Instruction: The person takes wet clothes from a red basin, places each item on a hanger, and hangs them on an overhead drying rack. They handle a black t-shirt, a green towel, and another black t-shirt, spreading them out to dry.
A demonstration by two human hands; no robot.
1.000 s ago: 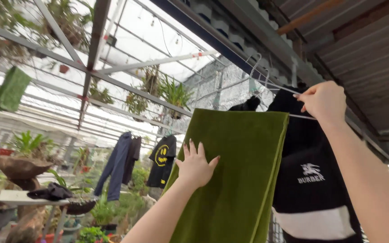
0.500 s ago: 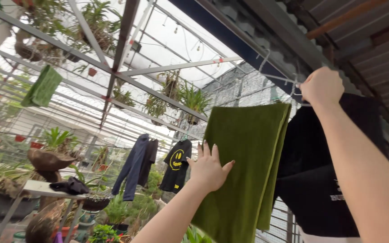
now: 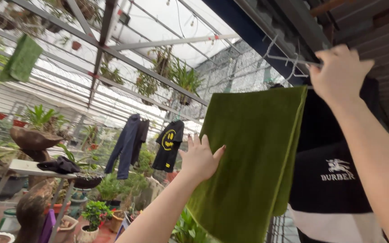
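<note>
head view: green towel (image 3: 253,157) hangs over a wire hanger (image 3: 289,60), partly hiding the black shirt (image 3: 334,180) behind. left hand (image 3: 200,158) lies flat, open on it; right hand (image 3: 341,74) grips the hanger, now raised higher than before.

The right hand (image 3: 341,74) is motion-blurred at the fingertips, so its grip on the thin white wire hanger (image 3: 289,60) cannot be judged. Below that hand, the folded olive-green towel (image 3: 253,157) runs off the bottom edge and covers part of the black-and-white sweatshirt (image 3: 334,180), itself cut off below and crossed by the right forearm.
</note>
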